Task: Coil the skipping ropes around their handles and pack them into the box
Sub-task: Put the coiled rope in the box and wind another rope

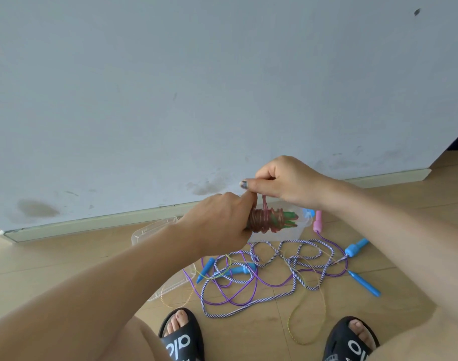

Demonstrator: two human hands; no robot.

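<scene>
My left hand (222,222) grips a pair of green handles (287,218) with a red rope (264,221) coiled tightly around them. Just above the bundle, my right hand (282,182) pinches a short loop of that red rope. Behind and below the bundle stands a clear plastic box (295,231), partly hidden by my hands. On the wooden floor lies a tangle of ropes: a purple-and-white braided rope (272,298), a thin purple rope (222,290) and a thin yellow rope (298,321), with several blue handles (363,282) and a pink handle (317,222).
A clear lid (154,231) lies on the floor to the left under my left forearm. The grey wall and its skirting board (92,225) run close behind the box. My feet in black slides (182,337) stand at the bottom edge, near the ropes.
</scene>
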